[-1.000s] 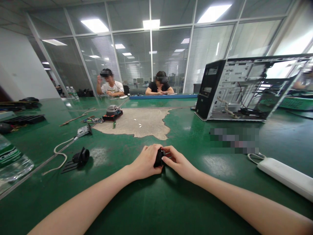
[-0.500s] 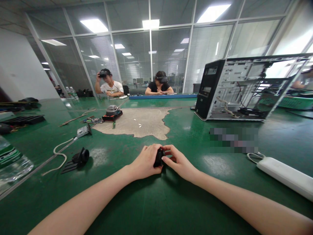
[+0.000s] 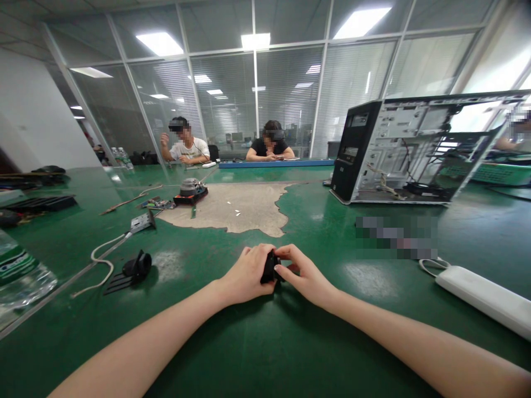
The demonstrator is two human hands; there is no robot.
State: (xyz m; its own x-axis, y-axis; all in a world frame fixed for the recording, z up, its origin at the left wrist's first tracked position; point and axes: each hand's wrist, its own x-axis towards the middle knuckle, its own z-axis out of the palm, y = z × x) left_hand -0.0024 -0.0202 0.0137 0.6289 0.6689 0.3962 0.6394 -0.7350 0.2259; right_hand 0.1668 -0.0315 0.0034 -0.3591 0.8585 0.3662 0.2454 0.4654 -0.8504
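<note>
At the centre of the frame, my left hand [image 3: 248,275] grips a small black part [image 3: 269,269] while my right hand [image 3: 302,275] pinches its side, so I judge this handling unfinished, neither having let go yet.

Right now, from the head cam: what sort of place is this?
Probably a shared electronics work area in an office. An opened computer case stands on a worn green table, two people sit at the far side, and a glass partition with blinds runs behind them.
</note>
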